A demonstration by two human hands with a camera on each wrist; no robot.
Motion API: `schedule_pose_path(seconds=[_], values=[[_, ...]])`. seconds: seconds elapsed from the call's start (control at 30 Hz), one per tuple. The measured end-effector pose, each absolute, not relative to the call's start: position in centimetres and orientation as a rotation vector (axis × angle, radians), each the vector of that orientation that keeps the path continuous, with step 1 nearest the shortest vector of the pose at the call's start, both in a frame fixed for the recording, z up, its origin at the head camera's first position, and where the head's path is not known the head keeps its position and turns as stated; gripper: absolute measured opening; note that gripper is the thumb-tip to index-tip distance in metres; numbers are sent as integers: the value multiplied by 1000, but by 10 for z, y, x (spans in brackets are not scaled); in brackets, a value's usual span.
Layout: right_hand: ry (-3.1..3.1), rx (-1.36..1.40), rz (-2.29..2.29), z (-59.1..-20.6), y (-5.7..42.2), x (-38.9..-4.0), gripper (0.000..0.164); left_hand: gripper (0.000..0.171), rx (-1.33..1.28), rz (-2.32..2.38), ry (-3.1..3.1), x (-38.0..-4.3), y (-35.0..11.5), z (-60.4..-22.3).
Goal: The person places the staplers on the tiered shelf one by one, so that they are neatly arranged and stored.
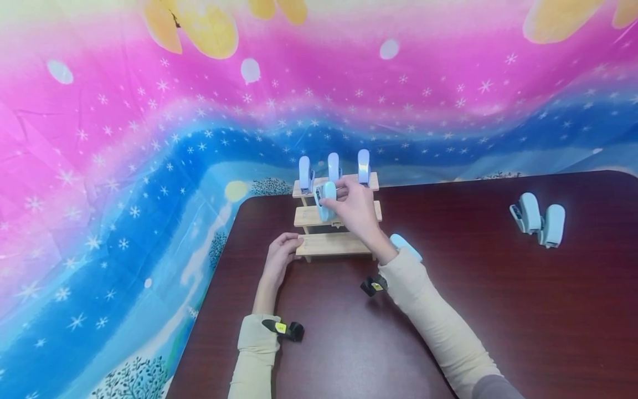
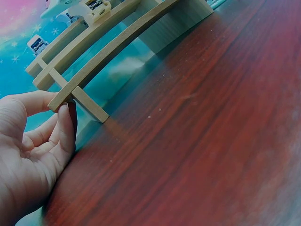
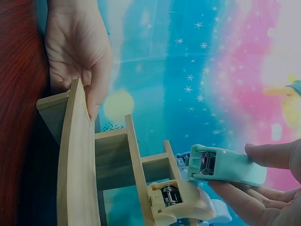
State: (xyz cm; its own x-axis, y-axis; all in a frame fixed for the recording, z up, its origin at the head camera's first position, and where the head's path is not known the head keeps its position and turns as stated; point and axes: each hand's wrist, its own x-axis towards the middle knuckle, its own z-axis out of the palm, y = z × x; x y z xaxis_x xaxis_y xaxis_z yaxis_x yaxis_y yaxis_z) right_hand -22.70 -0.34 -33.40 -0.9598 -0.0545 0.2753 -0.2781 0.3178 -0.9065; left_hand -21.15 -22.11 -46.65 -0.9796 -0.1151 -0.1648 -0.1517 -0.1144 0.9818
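My right hand pinches a mint-green stapler between thumb and fingers, above the middle step of a three-tier wooden stand. In the right wrist view, this stapler hangs beside a pale yellow stapler on the middle step; the hand mostly hides that one in the head view. Three lilac staplers stand in a row along the top step. My left hand grips the left end of the bottom step, its thumb and fingers around the board.
Another mint-green stapler lies right of the stand, partly behind my right wrist. Two pale mint staplers stand close together at the right of the dark wooden table. A colourful cloth hangs behind and left of the table.
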Motion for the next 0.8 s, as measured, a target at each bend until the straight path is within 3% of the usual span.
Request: schedule_pose_path(seconds=[0.8], values=[[-2463,377,1561,-346,-22,-227,36,24,-333,2299,2073,-212,-220,-464]])
